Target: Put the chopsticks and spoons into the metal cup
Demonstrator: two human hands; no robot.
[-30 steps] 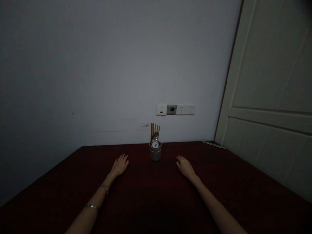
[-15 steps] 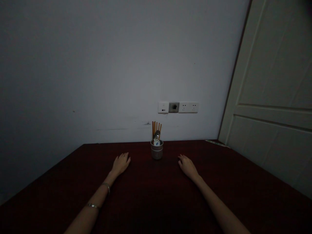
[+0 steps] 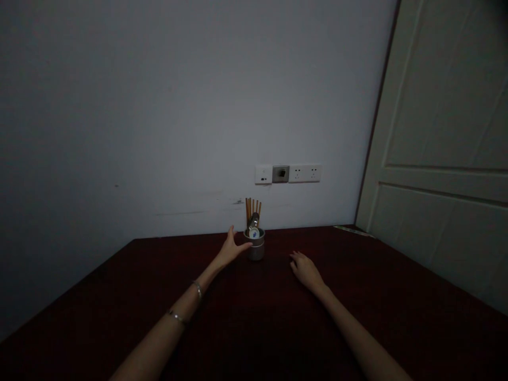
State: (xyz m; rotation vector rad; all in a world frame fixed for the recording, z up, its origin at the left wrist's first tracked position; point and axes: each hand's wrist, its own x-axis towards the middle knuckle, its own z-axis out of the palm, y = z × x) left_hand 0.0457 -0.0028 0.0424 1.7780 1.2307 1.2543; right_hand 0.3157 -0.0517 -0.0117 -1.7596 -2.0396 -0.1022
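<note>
Dark red tabletop (image 3: 254, 317), one; near edge lost in shadow. Forearms, two, both cut off by the lower border; silver bracelets (image 3: 177, 317), two, on the left one. Right hand (image 3: 306, 271), one, palm down on the tabletop, fingers loosely extended, holding nothing. Left hand (image 3: 229, 251), one, well apart from the right, open, thumb spread from the fingers; thumb overlaps the holder's left side in view, contact cannot be told; farther fingers hard to separate.

Grey cylindrical holder (image 3: 257, 253), one, upright between the hands, toward the back; mouth up, long axis vertical, left side partly hidden by the thumb. Contents: thin sticks (image 3: 249, 209), at least five, tips up, leaning slightly, lower parts hidden; shiny dark item (image 3: 254, 219), one, kind unclear; white round piece (image 3: 254, 233), one, blue mark.

Patterned strip (image 3: 353, 231), one, back right. Pale wall (image 3: 178, 116): outlet plates (image 3: 304, 173), four, one grey. Panelled door (image 3: 444, 116), one, right, cut off.
</note>
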